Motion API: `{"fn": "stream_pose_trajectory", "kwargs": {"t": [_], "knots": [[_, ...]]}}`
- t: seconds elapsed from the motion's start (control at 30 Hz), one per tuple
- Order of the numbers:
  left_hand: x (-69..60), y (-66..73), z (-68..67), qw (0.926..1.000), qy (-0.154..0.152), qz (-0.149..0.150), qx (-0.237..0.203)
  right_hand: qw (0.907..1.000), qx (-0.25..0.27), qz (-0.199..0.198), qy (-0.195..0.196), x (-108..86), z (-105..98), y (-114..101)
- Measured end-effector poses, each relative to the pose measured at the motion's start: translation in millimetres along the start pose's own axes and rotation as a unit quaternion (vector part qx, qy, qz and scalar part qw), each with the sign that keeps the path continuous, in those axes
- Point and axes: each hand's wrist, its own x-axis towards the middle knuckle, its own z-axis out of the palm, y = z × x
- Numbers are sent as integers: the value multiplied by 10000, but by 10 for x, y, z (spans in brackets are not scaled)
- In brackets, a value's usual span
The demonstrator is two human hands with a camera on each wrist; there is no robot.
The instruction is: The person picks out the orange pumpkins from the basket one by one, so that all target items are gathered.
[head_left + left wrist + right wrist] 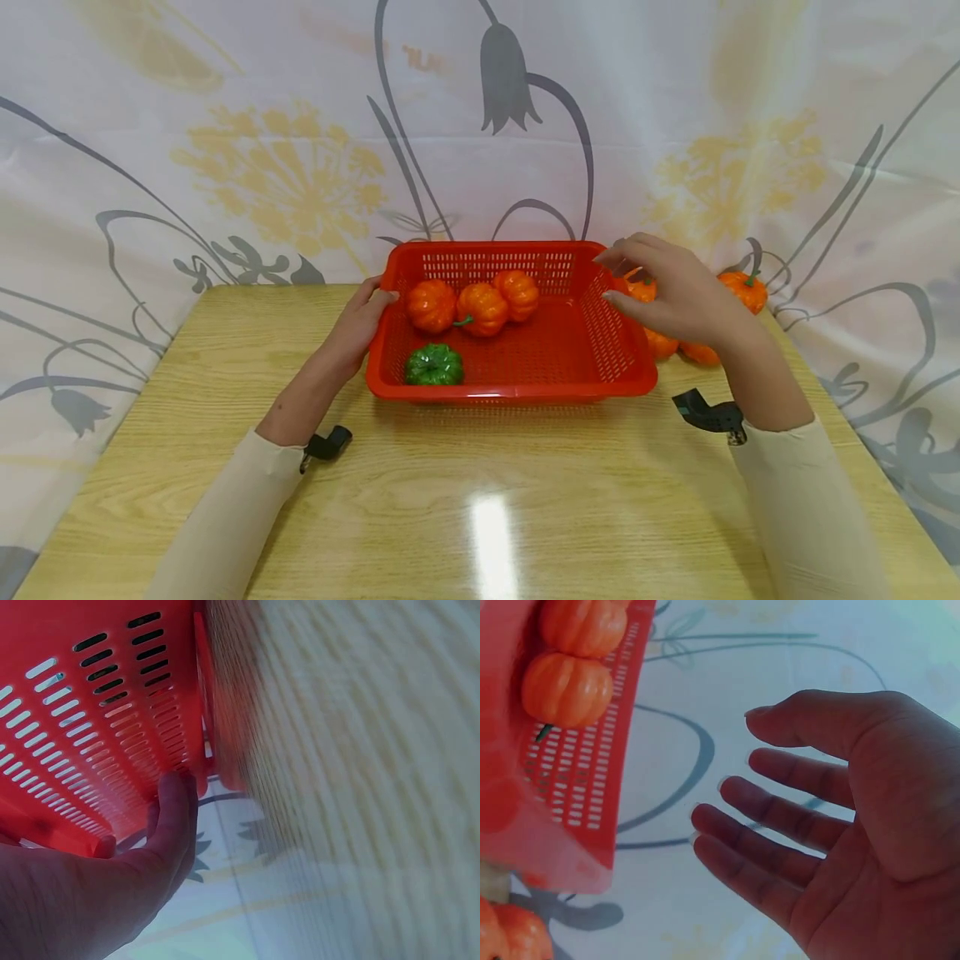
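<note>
A red plastic basket (517,390) stands on the table, with three orange toy pumpkins (482,310) and a green toy pumpkin (434,365) in its left half. My left hand (358,327) holds the basket's left side, thumb at the rim and fingers (171,817) against the slotted outer wall. Near the right rim, my right hand (671,287) hovers with nothing in it. Its fingers (769,832) are spread and slightly bent, apart from the basket in the right wrist view.
Several more orange pumpkins (742,292) lie right of the basket, partly hidden behind my right hand and the rim. The wooden table (420,492) extends toward me. A flower-patterned cloth (300,183) hangs behind and around it.
</note>
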Motion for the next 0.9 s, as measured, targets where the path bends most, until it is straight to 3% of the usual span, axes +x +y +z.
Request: {"fn": "stream_pose_trajectory", "kwargs": {"t": [0.13,0.33,0.53,0.77,0.9], "knots": [[2,-1,-3,10000,-17,34,1,9996,-107,-181,-197,220,1,-77],[1,-3,-1,10000,-32,65,14,9986,-265,-54,-453,551,39,-142],[2,-13,-8,10000,-30,76,27,9963,-112,-406,-753,861,169,-145],[8,-16,-8,9999,-41,107,27,9857,264,-761,-1477,1113,409,-150],[15,-17,3,9999,-43,134,29,9781,428,-752,-1894,1194,565,-129]]}}
